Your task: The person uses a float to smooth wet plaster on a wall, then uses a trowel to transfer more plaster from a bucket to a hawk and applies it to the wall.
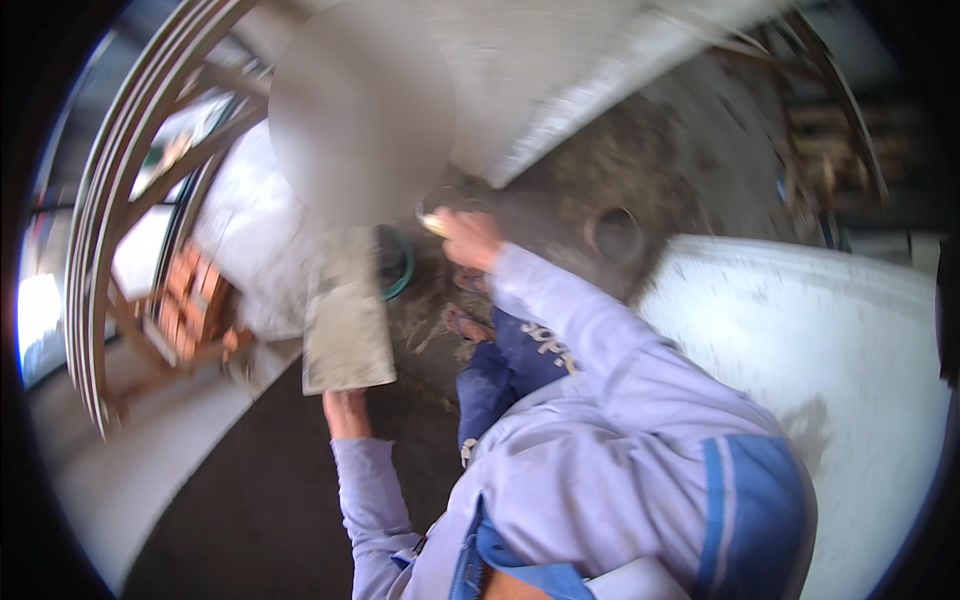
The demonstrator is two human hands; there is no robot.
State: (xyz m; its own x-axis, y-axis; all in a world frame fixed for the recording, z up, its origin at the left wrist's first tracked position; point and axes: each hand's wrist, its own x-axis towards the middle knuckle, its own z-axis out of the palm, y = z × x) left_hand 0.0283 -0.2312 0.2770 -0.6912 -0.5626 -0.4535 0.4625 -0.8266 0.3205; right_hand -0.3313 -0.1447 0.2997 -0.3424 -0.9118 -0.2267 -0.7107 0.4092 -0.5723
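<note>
My left hand (347,413) is under the near edge of a flat, pale rectangular board (348,335) and bears it up from below. Its fingers are hidden by the board. Ahead and to the right, my right hand (468,238) is closed round the pale yellowish handle (434,225) of a tool. The tool's far end cannot be made out, as a round blurred patch covers the area beyond it. A dark bucket with a green rim (397,262) stands on the floor between the board and my right hand.
A round container (613,235) sits on the dirty floor ahead right. Orange bricks (190,300) are stacked at left beside a wooden frame (100,220). A large white surface (800,340) lies at right. A pale wall (540,60) rises ahead. My sandalled feet (468,322) are below.
</note>
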